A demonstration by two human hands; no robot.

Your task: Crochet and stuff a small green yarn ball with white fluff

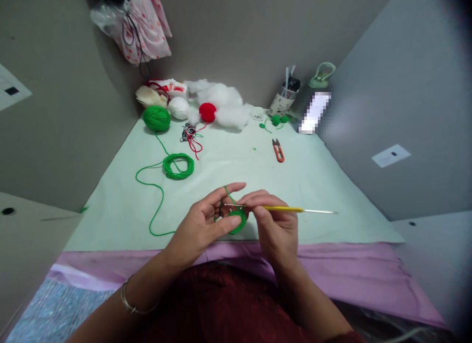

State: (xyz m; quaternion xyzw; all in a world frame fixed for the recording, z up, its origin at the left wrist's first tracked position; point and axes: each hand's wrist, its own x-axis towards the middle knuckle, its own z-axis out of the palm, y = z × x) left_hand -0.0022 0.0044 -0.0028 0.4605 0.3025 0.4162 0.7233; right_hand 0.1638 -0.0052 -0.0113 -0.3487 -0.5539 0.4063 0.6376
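Observation:
My left hand (201, 225) pinches a small round green crochet piece (238, 222) between thumb and fingers. Green yarn runs over its raised index finger. In my right hand (278, 230) is a crochet hook (283, 209) with a yellow handle, held like a pen. The hook's thin metal tip points left and lies at the top edge of the green piece; whether a loop is on it is too small to tell. From my left hand the yarn (162, 200) trails left to a loose green coil (178, 166) and on to a green yarn ball (157, 118).
Orange thread snips (279, 151) lie to the right. Along the back are a red yarn ball (207, 112), a white ball (179, 108), white stuffing (221, 99), yarn scraps (190, 132), small green pieces (276, 120), a pen cup (283, 99) and a blurred phone (314, 112). Partition walls enclose the table.

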